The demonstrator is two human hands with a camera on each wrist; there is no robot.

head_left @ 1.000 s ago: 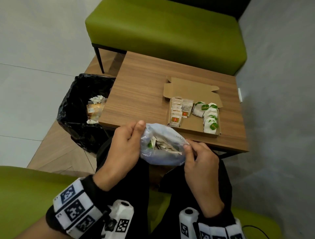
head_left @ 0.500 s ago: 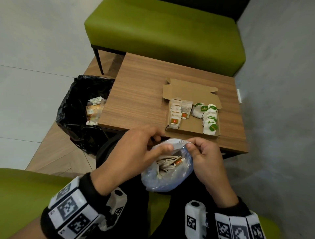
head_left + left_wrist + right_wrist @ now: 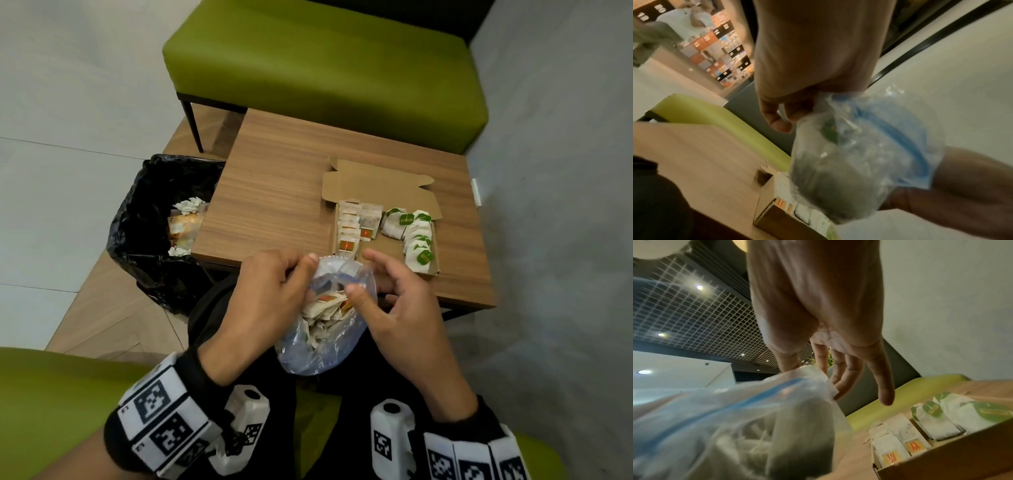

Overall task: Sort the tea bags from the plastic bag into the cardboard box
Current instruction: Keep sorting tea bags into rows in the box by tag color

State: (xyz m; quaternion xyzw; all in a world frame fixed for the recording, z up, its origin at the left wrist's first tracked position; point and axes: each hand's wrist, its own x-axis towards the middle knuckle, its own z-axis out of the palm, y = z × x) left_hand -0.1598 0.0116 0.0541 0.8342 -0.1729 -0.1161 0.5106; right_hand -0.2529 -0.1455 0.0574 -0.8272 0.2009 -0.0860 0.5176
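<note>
Nearest: plastic bag [image 3: 320, 329] sits in the person's lap, mouth up, between both hands. Left hand [image 3: 265, 301] pinches the bag's left rim, fingers curled on the film. Right hand [image 3: 399, 301] holds the right rim with thumb and forefinger; remaining fingers spread loosely and hold nothing.

Inside the bag: loose tea bags [image 3: 325, 306], a jumbled heap, orange-tagged ones on top.

Handling, judged: the film is thin, limp and slick, so it will collapse unless the rim is held apart. Sachets look light, flat and papery, easily creased or torn; best pinched singly by a flat edge or corner, gently. Tags may snag on neighbours.

Further out: cardboard box [image 3: 383, 255] lies open on the wooden table [image 3: 274, 192], near its front edge. Orange-tagged sachets stand in rows at its left; green-tagged ones at its right. Room remains in the middle.

Farthest: green bench [image 3: 325, 58].
</note>
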